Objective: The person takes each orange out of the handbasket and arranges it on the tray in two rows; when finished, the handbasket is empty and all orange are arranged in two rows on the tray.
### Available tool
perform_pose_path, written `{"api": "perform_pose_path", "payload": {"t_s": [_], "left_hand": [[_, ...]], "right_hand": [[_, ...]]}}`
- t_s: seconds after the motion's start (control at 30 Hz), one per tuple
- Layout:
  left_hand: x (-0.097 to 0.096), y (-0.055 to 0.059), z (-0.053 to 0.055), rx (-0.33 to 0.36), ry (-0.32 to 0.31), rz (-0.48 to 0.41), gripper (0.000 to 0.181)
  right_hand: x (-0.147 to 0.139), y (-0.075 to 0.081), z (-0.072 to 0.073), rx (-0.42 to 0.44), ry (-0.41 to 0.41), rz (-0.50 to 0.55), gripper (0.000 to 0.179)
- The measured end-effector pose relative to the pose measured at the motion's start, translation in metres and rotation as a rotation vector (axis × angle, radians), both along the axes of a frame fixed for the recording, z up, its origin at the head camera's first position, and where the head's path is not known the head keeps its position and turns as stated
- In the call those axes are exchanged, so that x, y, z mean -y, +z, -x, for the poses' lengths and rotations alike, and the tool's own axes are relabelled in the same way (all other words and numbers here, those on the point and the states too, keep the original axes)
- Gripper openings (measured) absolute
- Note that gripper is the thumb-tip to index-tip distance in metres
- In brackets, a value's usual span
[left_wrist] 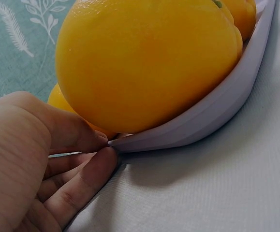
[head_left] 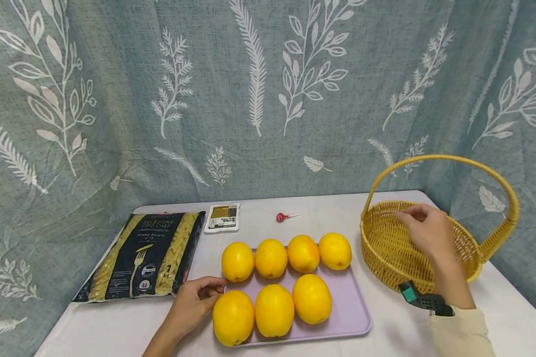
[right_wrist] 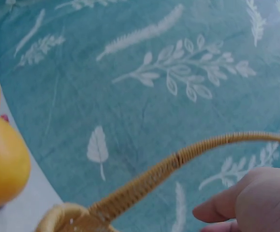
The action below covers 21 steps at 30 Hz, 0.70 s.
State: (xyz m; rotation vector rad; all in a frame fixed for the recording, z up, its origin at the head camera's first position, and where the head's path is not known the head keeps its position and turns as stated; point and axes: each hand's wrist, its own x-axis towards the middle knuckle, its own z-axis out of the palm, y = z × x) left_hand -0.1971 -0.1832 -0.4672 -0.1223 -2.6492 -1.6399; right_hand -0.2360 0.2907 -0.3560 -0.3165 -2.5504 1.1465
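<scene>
A lilac tray holds several oranges in two rows. My left hand is at the tray's left side. In the left wrist view its thumb and a finger pinch the tray's rim, below a large orange. My right hand hangs over the wicker basket, its thumb and index finger drawn together. A thin pale stick shows at those fingertips; its other end is hidden. The right wrist view shows this hand beside the basket's handle, fingertips partly cut off.
A bag of penne pasta lies at the left. Behind the tray are a small white-edged packet and a red lollipop. The basket's tall arched handle rises over its opening. A patterned curtain stands behind the table.
</scene>
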Motion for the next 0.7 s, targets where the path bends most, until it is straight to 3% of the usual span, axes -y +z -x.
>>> {"api": "perform_pose_path", "payload": {"t_s": [0.23,0.4,0.7], "left_hand": [[0.0,0.0,0.0,0.002,0.006,-0.003,0.026],[0.001,0.0,0.0,0.003,0.006,0.0,0.025],[0.002,0.0,0.0,0.005,-0.012,-0.004,0.026]], "right_hand": [[-0.014,-0.009,0.005,-0.012,-0.076,-0.007,0.044],[-0.024,-0.013,0.009,0.026,-0.111,-0.028,0.048],[-0.04,-0.025,0.015,0.066,-0.115,-0.076,0.06]]}}
